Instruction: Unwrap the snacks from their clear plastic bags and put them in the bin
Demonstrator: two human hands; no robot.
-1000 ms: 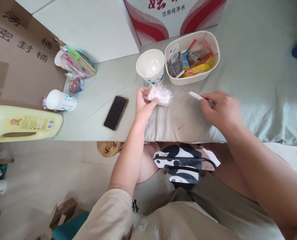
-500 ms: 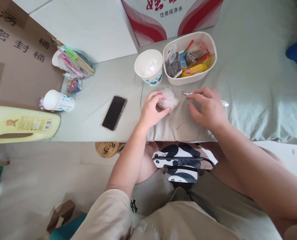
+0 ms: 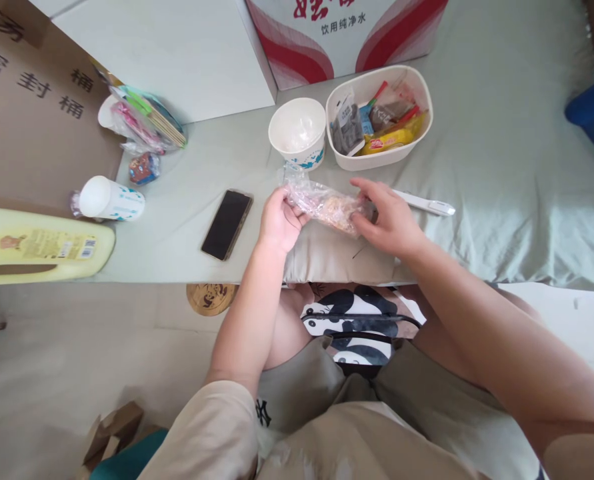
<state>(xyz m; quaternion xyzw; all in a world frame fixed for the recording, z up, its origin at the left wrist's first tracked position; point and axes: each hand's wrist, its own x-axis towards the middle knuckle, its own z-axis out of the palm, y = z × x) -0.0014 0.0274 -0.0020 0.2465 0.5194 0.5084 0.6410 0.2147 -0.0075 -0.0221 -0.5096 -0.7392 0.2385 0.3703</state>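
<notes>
A clear plastic bag (image 3: 321, 205) with something pinkish and tan inside is stretched out between both hands above the table's front part. My left hand (image 3: 281, 220) is closed on the bag's left end, fingers curled under it. At the other end, my right hand (image 3: 387, 217) grips the fuller part between thumb and fingers. What the bag contains is hard to make out through the crinkled plastic. A white utility knife (image 3: 424, 203) lies just right of my right hand, its left end hidden behind the fingers. Behind the bag stands a white paper bowl (image 3: 309, 160).
A white oval tub (image 3: 381, 162) of snack packets stands beside the bowl. A phone (image 3: 227, 225) lies to the left. Further left are a paper cup (image 3: 114, 200), a small wrapped packet (image 3: 145, 169) and a large yellow jug (image 3: 41, 243). A printed carton (image 3: 344, 47) stands behind.
The plastic bag, bunched up in my left hand before, is now drawn out lengthwise. My right hand has left the utility knife and moved left onto the bag's right end.
</notes>
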